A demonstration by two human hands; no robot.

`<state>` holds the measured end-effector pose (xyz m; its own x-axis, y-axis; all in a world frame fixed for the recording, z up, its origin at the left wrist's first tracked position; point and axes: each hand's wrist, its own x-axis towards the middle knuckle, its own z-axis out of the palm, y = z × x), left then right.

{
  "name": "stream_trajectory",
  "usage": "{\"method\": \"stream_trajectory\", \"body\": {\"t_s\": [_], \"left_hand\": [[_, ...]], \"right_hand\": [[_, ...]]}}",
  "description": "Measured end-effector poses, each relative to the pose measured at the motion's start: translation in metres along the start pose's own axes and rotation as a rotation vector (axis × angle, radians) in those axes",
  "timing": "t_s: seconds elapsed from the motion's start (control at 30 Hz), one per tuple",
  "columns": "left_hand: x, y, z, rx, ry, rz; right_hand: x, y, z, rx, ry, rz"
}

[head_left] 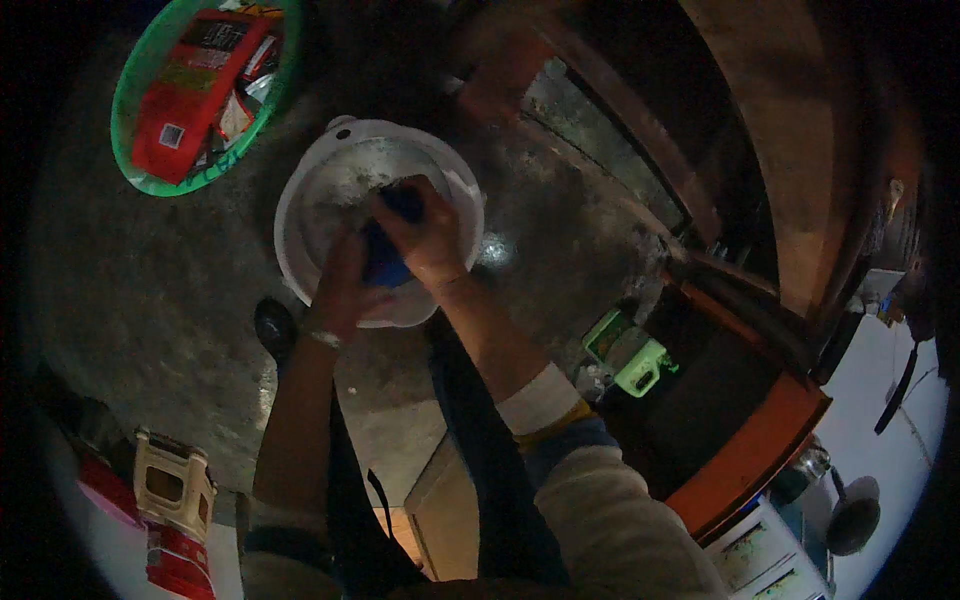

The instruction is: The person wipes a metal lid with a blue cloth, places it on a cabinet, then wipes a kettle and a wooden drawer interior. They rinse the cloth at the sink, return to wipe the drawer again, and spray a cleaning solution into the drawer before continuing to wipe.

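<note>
A round white basin point(286, 232) stands on the floor in front of me, with what looks like water inside. Over it, both of my hands grip a bunched dark blue cloth point(384, 260). My left hand point(343, 285) closes on its lower left side. On the upper right, my right hand point(430, 232) wraps round the cloth, part of which pokes out past the fingers. The dim light hides what sort of cloth it is, and the hands cover much of it.
A green-rimmed tub point(120, 130) with a red packet point(180, 110) is at the far left. To the right lie a light green jug point(643, 368) and an orange-edged dark surface point(765, 455). A beige stool point(172, 482) sits at the near left.
</note>
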<state>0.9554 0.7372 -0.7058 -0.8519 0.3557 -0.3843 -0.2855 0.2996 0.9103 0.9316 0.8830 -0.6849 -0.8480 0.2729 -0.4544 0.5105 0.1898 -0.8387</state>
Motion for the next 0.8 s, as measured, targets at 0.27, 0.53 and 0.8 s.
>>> {"method": "stream_trajectory", "body": {"t_s": [0.27,0.53,0.8], "left_hand": [[0.012,-0.006,0.008,-1.237,0.132,-0.438],[-0.01,0.053,0.005,0.17,0.212,0.449],[-0.021,0.086,-0.002,0.373,-0.271,0.9]], "right_hand": [[-0.046,-0.026,0.032,-0.007,0.276,-0.094],[-0.042,0.011,0.014,1.388,-0.244,0.762],[-0.031,0.026,-0.002,0.613,-0.825,-0.098]]}}
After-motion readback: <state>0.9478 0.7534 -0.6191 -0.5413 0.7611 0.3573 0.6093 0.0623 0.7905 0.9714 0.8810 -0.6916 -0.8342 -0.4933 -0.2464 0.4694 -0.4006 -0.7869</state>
